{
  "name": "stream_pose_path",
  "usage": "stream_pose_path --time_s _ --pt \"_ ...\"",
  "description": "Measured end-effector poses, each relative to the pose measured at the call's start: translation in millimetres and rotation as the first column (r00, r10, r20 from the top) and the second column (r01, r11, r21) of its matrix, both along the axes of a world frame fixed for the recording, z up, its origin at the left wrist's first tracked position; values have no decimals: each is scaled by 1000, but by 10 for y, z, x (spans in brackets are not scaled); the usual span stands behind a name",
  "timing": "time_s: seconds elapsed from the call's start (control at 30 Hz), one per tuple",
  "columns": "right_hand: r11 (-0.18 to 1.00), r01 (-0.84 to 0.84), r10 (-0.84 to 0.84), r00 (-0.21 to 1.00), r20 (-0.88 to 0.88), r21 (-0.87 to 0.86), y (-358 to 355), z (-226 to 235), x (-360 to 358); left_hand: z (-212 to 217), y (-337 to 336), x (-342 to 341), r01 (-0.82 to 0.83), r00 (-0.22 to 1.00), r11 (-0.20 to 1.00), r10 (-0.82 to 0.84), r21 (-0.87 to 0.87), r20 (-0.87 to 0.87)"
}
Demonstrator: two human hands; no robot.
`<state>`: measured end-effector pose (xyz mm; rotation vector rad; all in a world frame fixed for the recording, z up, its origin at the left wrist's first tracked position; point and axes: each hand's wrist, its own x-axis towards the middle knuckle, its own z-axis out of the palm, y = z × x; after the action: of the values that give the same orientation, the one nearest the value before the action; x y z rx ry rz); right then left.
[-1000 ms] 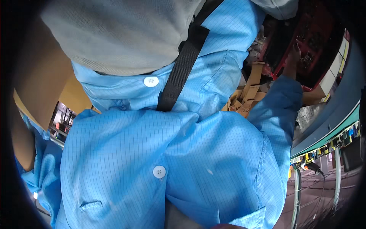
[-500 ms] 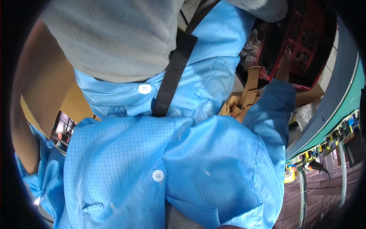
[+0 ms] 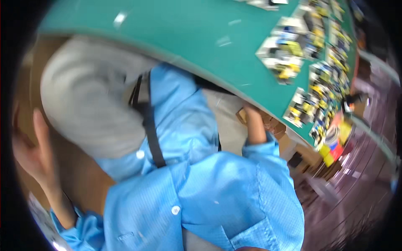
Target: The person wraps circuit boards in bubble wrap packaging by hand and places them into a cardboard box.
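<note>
- Right hand (image 3: 254, 125): raised from a blue sleeve (image 3: 268, 167), it reaches up and away under the edge of the green table (image 3: 201, 37). Its fingers vanish among brown cardboard boxes (image 3: 272, 125) there, so whether it grips anything cannot be told.
- Boxes: they lie just beyond and to the right of the right hand, touching or nearly touching it, and are far from the left hand; their long axis cannot be made out.
- Left hand (image 3: 31, 154): held at the far left beside a brown surface, fingers spread and loose, holding nothing visible.
- Table top: rows of small yellow-and-black parts (image 3: 318, 83) lie well apart from both hands.
- Hidden or unclear: the blue coat (image 3: 201, 201) and grey garment (image 3: 83, 108) fill the middle; motion blur smears every outline.
</note>
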<state>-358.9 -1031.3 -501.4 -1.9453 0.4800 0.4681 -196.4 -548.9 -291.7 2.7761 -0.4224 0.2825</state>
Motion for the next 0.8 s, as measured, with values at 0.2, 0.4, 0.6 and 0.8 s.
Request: stream_pose_path --time_s 0.2,0.4,0.6,0.8 --pt "698 -435 465 879 101 569 -174 1941 79 -237 -1557 1091 687 694 724 -632 -56 346" --pt "889 386 -220 832 509 -246 -1193 2727 408 -588 -1882 1019 790 597 612 -758 -28 263" --pt "414 426 -189 905 382 -805 -3877 2081 1596 -730 -1717 1239 688 716 722 -660 -73 230" --pt "513 475 -309 879 362 -715 -5134 1672 1672 -752 -1857 1275 673 735 730 -639 -123 227"
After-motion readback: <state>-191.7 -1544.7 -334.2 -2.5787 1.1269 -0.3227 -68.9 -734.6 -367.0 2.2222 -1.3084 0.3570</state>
